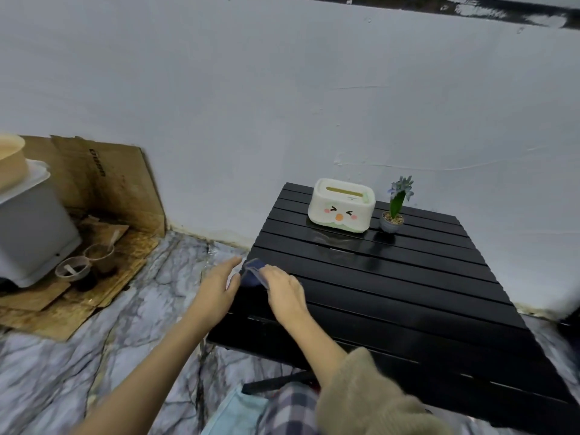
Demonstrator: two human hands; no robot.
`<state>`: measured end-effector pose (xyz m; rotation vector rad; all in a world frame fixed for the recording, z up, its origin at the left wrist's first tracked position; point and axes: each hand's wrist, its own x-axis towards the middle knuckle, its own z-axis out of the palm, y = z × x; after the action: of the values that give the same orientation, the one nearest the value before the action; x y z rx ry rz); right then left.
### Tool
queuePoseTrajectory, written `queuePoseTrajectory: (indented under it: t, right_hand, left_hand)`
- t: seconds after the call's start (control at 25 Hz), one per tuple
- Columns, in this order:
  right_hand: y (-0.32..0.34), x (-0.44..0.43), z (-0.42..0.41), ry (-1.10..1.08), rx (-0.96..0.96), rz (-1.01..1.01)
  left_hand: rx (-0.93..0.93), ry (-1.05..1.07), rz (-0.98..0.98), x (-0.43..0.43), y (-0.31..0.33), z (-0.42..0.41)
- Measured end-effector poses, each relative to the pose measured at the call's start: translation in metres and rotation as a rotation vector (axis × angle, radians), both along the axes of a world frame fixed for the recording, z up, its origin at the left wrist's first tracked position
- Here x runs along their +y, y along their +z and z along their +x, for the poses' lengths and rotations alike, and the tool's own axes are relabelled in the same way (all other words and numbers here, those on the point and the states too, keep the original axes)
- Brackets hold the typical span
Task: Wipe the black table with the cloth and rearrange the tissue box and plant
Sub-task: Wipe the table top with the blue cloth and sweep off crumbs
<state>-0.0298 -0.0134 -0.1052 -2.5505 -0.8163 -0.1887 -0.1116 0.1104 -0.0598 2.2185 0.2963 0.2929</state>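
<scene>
A low black slatted table (392, 296) stands against the white wall. At its far side sit a cream tissue box (341, 205) with a cartoon face and, right of it, a small potted plant (394, 211) with blue flowers. A dark blue cloth (252, 273) lies at the table's left edge. My right hand (282, 287) grips the cloth from the right. My left hand (218, 284) hovers just left of the cloth, off the table's edge, fingers extended and holding nothing.
Marble-patterned floor (94, 356) surrounds the table. At the left, stained cardboard (103, 189) holds a white appliance (31, 227) and two small cups (84, 262). A light blue cloth (238, 409) and plaid fabric lie near my lap.
</scene>
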Motion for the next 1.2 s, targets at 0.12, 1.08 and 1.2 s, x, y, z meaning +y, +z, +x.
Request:
queuePoseTrajectory:
  t: [0.12,1.08,1.2]
  right_hand:
    - [-0.004,-0.075,0.018,-0.148,0.028,-0.001]
    - [-0.009,-0.166,-0.073,0.035,-0.107,-0.041]
    - [-0.007,-0.275,-0.069,-0.287,-0.025,-0.05]
  left_hand:
    - [0.007,-0.004,0.008,0.002,-0.005,-0.004]
    - [0.138,-0.177,0.114,-0.027,-0.025,0.0]
    - [0.167,-0.193,0.239,-0.038,-0.045,-0.001]
